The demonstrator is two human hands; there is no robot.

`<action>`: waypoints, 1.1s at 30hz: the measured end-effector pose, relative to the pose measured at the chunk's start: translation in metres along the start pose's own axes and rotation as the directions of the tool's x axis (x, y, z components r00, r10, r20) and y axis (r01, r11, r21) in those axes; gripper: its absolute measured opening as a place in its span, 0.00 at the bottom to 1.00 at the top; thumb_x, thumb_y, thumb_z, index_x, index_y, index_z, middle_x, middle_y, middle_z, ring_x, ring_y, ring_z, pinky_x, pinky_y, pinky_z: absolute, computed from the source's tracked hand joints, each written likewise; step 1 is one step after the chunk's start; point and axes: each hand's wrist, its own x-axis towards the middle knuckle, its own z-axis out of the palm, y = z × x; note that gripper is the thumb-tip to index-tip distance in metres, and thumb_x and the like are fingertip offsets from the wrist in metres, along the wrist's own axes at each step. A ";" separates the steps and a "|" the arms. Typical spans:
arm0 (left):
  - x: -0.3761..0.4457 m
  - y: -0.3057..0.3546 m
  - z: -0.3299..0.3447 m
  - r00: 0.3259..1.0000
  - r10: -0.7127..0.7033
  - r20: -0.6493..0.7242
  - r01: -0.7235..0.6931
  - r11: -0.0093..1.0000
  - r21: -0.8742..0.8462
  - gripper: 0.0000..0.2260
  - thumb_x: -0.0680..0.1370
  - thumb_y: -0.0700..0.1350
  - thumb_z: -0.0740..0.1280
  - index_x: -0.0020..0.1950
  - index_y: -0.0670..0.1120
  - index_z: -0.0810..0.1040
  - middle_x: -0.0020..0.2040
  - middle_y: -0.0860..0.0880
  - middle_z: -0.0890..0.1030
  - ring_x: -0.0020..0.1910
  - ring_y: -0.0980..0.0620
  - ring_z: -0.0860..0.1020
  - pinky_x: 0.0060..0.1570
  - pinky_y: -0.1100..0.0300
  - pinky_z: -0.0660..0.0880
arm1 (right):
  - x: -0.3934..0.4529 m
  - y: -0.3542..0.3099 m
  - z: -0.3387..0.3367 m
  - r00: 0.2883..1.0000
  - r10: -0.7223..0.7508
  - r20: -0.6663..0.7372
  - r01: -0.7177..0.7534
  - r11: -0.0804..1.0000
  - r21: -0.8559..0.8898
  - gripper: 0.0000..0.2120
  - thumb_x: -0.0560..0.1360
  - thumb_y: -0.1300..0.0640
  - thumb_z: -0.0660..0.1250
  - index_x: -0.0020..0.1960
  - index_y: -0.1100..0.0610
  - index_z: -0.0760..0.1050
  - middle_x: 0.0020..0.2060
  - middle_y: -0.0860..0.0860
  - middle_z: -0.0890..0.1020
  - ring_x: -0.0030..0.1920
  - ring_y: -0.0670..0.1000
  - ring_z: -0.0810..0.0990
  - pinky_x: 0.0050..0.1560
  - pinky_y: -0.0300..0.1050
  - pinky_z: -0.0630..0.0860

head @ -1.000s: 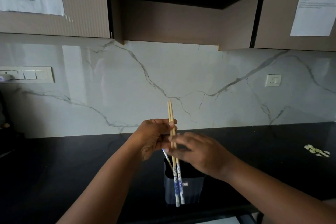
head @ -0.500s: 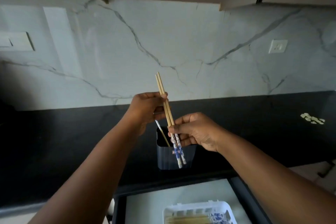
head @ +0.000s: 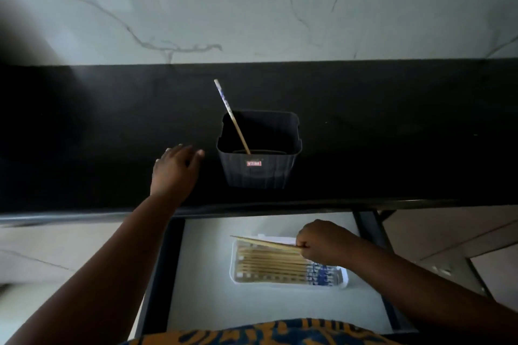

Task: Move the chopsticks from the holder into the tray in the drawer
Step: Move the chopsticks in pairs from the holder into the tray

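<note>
A dark square holder (head: 259, 173) stands on the black counter with one chopstick (head: 232, 117) leaning in it, blue-patterned end up. My left hand (head: 175, 169) rests on the counter just left of the holder, fingers apart and empty. Below, the open drawer (head: 207, 283) holds a white tray (head: 287, 284) with several chopsticks lying side by side. My right hand (head: 326, 242) is closed on a pair of chopsticks (head: 265, 243), held nearly level just above the tray's far edge, tips pointing left.
The black counter (head: 392, 134) runs across the view with a marble wall behind. The counter's front edge overhangs the drawer's back. Pale floor (head: 56, 249) shows to the left, and a cabinet frame (head: 372, 230) stands right of the drawer.
My right hand has carried the pair of chopsticks down from above the holder to the tray. My left hand let go of them and dropped to the counter. The view tilted downward.
</note>
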 end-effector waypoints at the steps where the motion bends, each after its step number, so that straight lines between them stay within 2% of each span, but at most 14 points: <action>1: -0.002 -0.009 0.012 0.997 -0.029 0.071 0.020 0.991 0.134 0.27 0.79 0.61 0.53 0.74 0.47 0.64 0.76 0.44 0.63 0.75 0.43 0.58 0.73 0.45 0.54 | 0.004 0.005 0.009 1.000 0.004 0.013 -0.004 1.000 -0.020 0.07 0.69 0.59 0.62 0.33 0.59 0.73 0.30 0.54 0.74 0.31 0.52 0.72 0.31 0.44 0.64; 3: -0.006 -0.020 0.028 0.994 -0.049 0.099 0.020 0.961 0.275 0.31 0.79 0.64 0.50 0.78 0.51 0.54 0.79 0.49 0.51 0.78 0.46 0.47 0.74 0.45 0.44 | 0.009 0.009 0.023 0.999 -0.011 0.033 0.012 0.999 -0.033 0.12 0.70 0.62 0.61 0.28 0.56 0.65 0.26 0.51 0.67 0.27 0.49 0.66 0.28 0.43 0.61; 6: -0.004 -0.021 0.031 0.997 -0.030 0.070 0.008 0.956 0.294 0.32 0.78 0.66 0.50 0.78 0.52 0.51 0.79 0.51 0.49 0.78 0.47 0.45 0.75 0.46 0.43 | 0.020 0.009 0.039 0.997 -0.033 0.064 0.038 0.997 -0.072 0.18 0.71 0.64 0.60 0.27 0.53 0.58 0.26 0.48 0.63 0.26 0.46 0.61 0.27 0.40 0.58; 9: -0.001 -0.022 0.030 0.997 -0.044 0.067 0.022 0.956 0.294 0.32 0.77 0.66 0.51 0.78 0.53 0.52 0.79 0.51 0.50 0.78 0.48 0.45 0.75 0.47 0.43 | 0.034 0.009 0.053 0.990 0.022 0.142 -0.010 0.996 -0.086 0.12 0.73 0.62 0.61 0.32 0.53 0.65 0.31 0.49 0.68 0.30 0.49 0.67 0.30 0.40 0.63; 11: -0.003 -0.022 0.031 0.998 -0.036 0.044 0.022 0.958 0.285 0.32 0.77 0.66 0.52 0.78 0.53 0.53 0.79 0.52 0.51 0.78 0.48 0.46 0.75 0.47 0.44 | 0.039 0.008 0.058 0.977 0.058 0.204 -0.042 0.996 -0.079 0.07 0.75 0.58 0.61 0.39 0.51 0.69 0.39 0.51 0.73 0.39 0.52 0.71 0.39 0.42 0.69; 15: -0.002 -0.022 0.030 0.999 -0.034 0.030 0.025 0.965 0.262 0.32 0.77 0.66 0.53 0.78 0.53 0.54 0.79 0.52 0.52 0.78 0.49 0.46 0.75 0.48 0.44 | 0.044 0.008 0.064 0.965 0.077 0.249 -0.061 0.996 -0.070 0.08 0.75 0.57 0.61 0.38 0.50 0.68 0.42 0.52 0.74 0.42 0.52 0.71 0.48 0.43 0.72; 19: -0.004 -0.021 0.028 0.999 -0.035 0.035 0.025 0.967 0.252 0.32 0.77 0.66 0.52 0.78 0.53 0.54 0.79 0.51 0.51 0.78 0.49 0.46 0.75 0.48 0.43 | 0.043 0.007 0.062 0.953 0.133 0.271 -0.104 0.987 -0.119 0.12 0.74 0.58 0.61 0.33 0.49 0.67 0.37 0.50 0.72 0.37 0.51 0.71 0.43 0.40 0.69; 21: -0.004 -0.021 0.028 0.999 -0.032 0.035 0.022 0.968 0.251 0.32 0.77 0.66 0.52 0.78 0.53 0.54 0.79 0.51 0.51 0.78 0.49 0.46 0.76 0.48 0.43 | 0.038 0.006 0.062 0.962 0.123 0.243 -0.074 0.977 -0.198 0.08 0.74 0.59 0.61 0.38 0.51 0.75 0.34 0.48 0.72 0.35 0.49 0.72 0.36 0.36 0.67; 23: -0.004 -0.021 0.028 0.999 -0.033 0.033 0.024 0.968 0.249 0.32 0.77 0.66 0.52 0.78 0.53 0.54 0.79 0.51 0.51 0.78 0.49 0.46 0.76 0.48 0.44 | 0.033 0.003 0.060 0.975 0.086 0.203 -0.040 0.975 -0.220 0.05 0.75 0.59 0.61 0.44 0.53 0.76 0.38 0.48 0.76 0.38 0.50 0.74 0.29 0.35 0.62; 25: -0.004 -0.020 0.027 0.999 -0.031 0.036 0.021 0.969 0.247 0.33 0.77 0.66 0.52 0.78 0.53 0.54 0.79 0.51 0.51 0.78 0.49 0.45 0.76 0.48 0.44 | 0.029 0.002 0.056 0.984 0.078 0.157 -0.049 0.982 -0.181 0.07 0.75 0.58 0.63 0.51 0.54 0.76 0.44 0.48 0.79 0.42 0.51 0.77 0.31 0.37 0.66; 27: -0.005 -0.020 0.027 0.999 -0.028 0.039 0.018 0.970 0.244 0.33 0.77 0.67 0.52 0.78 0.53 0.54 0.79 0.51 0.51 0.78 0.49 0.45 0.76 0.48 0.44 | 0.026 0.001 0.045 0.987 0.100 0.126 -0.088 0.991 -0.098 0.13 0.72 0.56 0.65 0.57 0.54 0.76 0.50 0.51 0.81 0.48 0.52 0.80 0.41 0.41 0.75; 30: -0.004 -0.021 0.027 0.999 -0.027 0.042 0.016 0.969 0.247 0.33 0.77 0.67 0.51 0.78 0.53 0.53 0.79 0.51 0.51 0.78 0.49 0.45 0.76 0.47 0.44 | 0.019 -0.003 0.004 0.984 0.093 0.154 -0.104 0.992 0.067 0.07 0.70 0.58 0.67 0.47 0.57 0.79 0.47 0.54 0.83 0.48 0.54 0.82 0.45 0.45 0.77; 32: -0.004 -0.021 0.027 0.998 -0.025 0.050 0.012 0.968 0.250 0.33 0.77 0.67 0.51 0.78 0.53 0.53 0.79 0.51 0.51 0.78 0.49 0.45 0.76 0.47 0.44 | 0.007 -0.008 -0.036 0.984 0.054 0.171 -0.087 0.977 0.193 0.01 0.70 0.57 0.70 0.41 0.54 0.79 0.42 0.51 0.85 0.45 0.53 0.83 0.45 0.48 0.79; 33: -0.004 -0.022 0.027 0.998 -0.024 0.055 0.010 0.967 0.253 0.33 0.77 0.67 0.50 0.78 0.53 0.52 0.79 0.51 0.50 0.78 0.49 0.45 0.76 0.47 0.44 | -0.002 -0.013 -0.058 0.983 0.024 0.179 -0.073 0.960 0.272 0.02 0.69 0.55 0.72 0.40 0.53 0.80 0.41 0.51 0.85 0.44 0.52 0.84 0.46 0.50 0.80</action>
